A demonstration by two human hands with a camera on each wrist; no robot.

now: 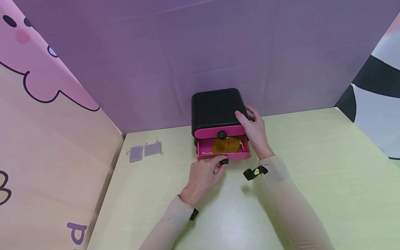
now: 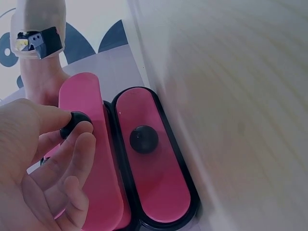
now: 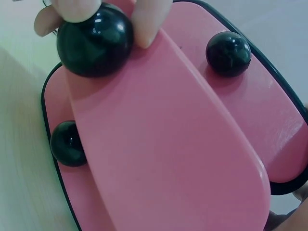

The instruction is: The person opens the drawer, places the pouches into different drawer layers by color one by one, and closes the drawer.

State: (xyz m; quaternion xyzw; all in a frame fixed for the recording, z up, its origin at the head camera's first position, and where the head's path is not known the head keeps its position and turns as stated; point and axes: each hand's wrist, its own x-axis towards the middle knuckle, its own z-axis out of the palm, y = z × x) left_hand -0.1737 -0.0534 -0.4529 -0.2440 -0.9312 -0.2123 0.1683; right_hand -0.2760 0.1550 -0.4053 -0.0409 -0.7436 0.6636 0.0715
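Note:
A small black drawer box (image 1: 215, 106) with pink drawer fronts and round black knobs stands against the back cloth. Its middle drawer (image 1: 245, 154) is pulled out, and brown drawstring pouches (image 1: 229, 145) lie inside it. Thumb and fingers of my left hand (image 1: 203, 175) pinch that drawer's black knob (image 2: 77, 123), also seen close up in the right wrist view. My right hand (image 1: 257, 133) holds the box's right side, thumb over the top edge and fingers along the side. The top drawer (image 1: 206, 133) and the bottom drawer (image 2: 154, 187) are closed.
Two small grey drawstring pouches (image 1: 135, 154) lie side by side on the pale wooden table (image 1: 150, 194), left of the box. A purple cloth (image 1: 150, 69) hangs right behind the box, and a printed panel (image 1: 56, 139) borders the table's left side.

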